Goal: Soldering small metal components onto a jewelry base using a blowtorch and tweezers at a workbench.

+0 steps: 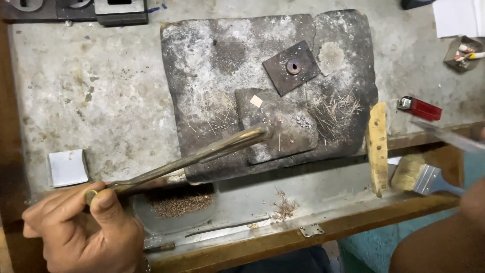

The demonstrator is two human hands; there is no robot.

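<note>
A person's left hand [83,227], at the near left corner of the desk [101,96], closes around the handle end of a long brass torch [192,159], thumb pressed on top. The torch slants up and to the right, its nozzle resting over a small charred block [283,129] that lies on the large scorched soldering slab [217,65] in the middle of the desk. A pale square chip [256,101] and a cluster of tiny silvery beads [304,122] sit on the block, just beyond the nozzle. Fine wire clippings [336,108] are scattered over the slab to the right, and a dark square plate with a small ring [291,67] lies nearer the far edge. Only a forearm shows at the near right corner; the right hand is out of sight. A wooden peg [377,146] juts from the near edge, with a flat paintbrush [419,174] beside it and a red lighter [419,108] toward the right edge. A tray of reddish-brown filings [182,205] sits below the slab, and a white paper square [67,167] lies by the left edge.
</note>
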